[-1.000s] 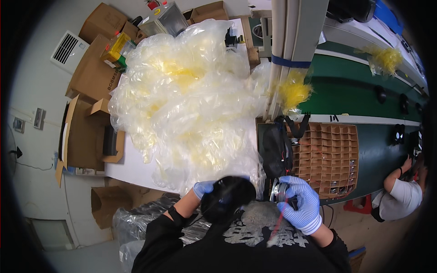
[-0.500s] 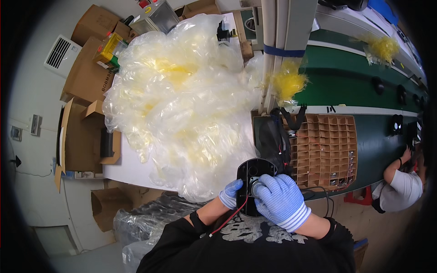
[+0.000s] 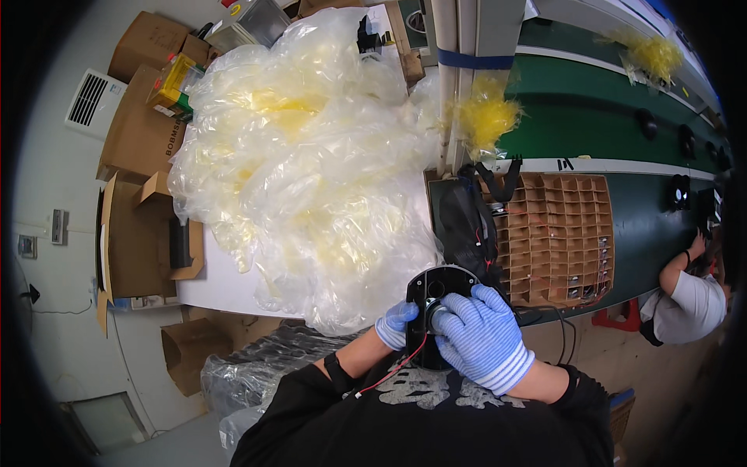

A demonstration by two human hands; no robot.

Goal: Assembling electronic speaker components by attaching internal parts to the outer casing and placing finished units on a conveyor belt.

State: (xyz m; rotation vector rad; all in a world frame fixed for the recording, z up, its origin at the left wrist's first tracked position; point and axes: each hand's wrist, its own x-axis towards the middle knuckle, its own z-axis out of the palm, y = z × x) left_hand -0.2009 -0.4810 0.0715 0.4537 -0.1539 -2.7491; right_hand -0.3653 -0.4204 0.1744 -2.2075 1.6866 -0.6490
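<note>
Plastic (image 3: 303, 179): clear, yellow-tinted heap on the white table (image 3: 226, 284); thin, soft, judged very light.
Wire (image 3: 391, 374): red, thin, trailing to the lower left and ending in a white plug (image 3: 359, 395); flexible; judged the weakest point, so never lift or pull by it.
Left hand (image 3: 395, 323): gloved; clamped on the left edge of the panel; fingers behind that edge are hidden.
Panel (image 3: 450, 279): black, rounded at the top, located before the person's chest, between both hands; judged stiff and fairly light; smooth face may slip under a glove. Grip by the outer edge, clear of the openings.
Metal part (image 3: 433, 314): round, at the panel's middle, partly covered; whether fastened cannot be told; judged small but dense, heavier than its size suggests. Grip by the rim, away from the wire.
Right hand (image 3: 484, 335): gloved; fingers bent over the metal part, the uppermost set apart from the others; whether they pinch or only press cannot be told.
Bag (image 3: 459, 233): black, soft-looking, beside the divider tray.
Divider tray (image 3: 556, 233): brown cardboard grid, small parts in some right-side cells; judged light, crushable at the thin walls.
</note>
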